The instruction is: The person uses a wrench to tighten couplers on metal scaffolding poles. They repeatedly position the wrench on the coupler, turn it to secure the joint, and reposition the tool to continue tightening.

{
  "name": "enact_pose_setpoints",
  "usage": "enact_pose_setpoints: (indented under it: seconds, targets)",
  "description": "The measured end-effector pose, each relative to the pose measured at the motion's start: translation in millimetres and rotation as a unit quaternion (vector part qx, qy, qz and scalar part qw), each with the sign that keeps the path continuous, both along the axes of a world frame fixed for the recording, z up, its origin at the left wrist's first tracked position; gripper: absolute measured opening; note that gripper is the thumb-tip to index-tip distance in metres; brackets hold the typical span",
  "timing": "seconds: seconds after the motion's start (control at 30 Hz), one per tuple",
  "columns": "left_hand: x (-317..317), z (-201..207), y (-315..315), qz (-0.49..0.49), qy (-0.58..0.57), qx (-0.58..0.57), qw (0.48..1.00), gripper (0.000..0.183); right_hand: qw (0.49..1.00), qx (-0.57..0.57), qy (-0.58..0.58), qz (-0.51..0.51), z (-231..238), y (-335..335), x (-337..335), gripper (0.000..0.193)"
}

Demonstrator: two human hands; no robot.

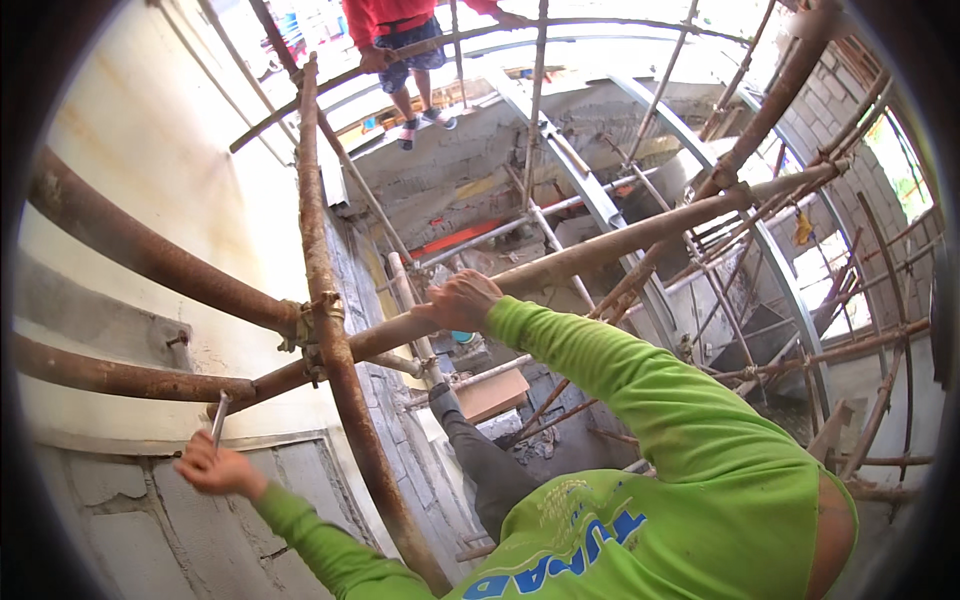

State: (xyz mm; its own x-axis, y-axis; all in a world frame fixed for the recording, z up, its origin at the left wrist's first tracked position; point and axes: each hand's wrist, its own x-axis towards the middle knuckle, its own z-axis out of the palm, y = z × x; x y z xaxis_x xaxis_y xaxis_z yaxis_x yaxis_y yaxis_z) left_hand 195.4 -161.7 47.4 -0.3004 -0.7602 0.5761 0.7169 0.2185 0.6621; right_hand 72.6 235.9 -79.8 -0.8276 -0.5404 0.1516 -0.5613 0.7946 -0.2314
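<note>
My left hand point(220, 468) is closed around a slim silver bar-shaped tool point(220, 425). The tool's upper end is against or right beside a rusty pipe point(275, 382), near a pipe joint; its exact kind cannot be made out. My right hand point(465, 300) is wrapped over a long rusty scaffold pipe point(590, 255) that slopes up to the right. Between my hands, a coupler clamp point(318, 325) joins this pipe to an upright one point(315, 200). Green sleeves cover both my arms, and part of my dark trouser leg point(490, 460) shows below the pipe.
Thick rusty pipes point(140, 245) run along the cream wall point(190, 130) at left. Above a drop, light metal beams point(580, 170) and several scaffold poles cross. A person in a red top point(395, 20) stands at the far side, holding a pole. Grey block walls point(850, 120) stand at right.
</note>
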Motion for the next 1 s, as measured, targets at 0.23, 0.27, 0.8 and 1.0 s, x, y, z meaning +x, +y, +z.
enact_pose_setpoints:
  seconds: [0.23,0.27,0.8,1.0]
  targets:
    - [97,56,138,-0.145,-0.02,-0.3,0.943,0.046,0.927,-0.36,0.024,0.098,19,-13,46,0.037]
    - [108,58,159,-0.135,-0.038,-0.36,0.922,0.04,0.894,-0.436,-0.083,0.053,27,-23,75,0.043]
    - [139,2,217,-0.215,-0.259,-0.455,0.824,0.018,0.533,-0.733,-0.41,-0.101,141,62,143,0.041]
    - [71,-50,272,-0.279,-0.254,-0.593,0.712,0.028,0.694,-0.667,-0.217,-0.161,117,178,207,0.028]
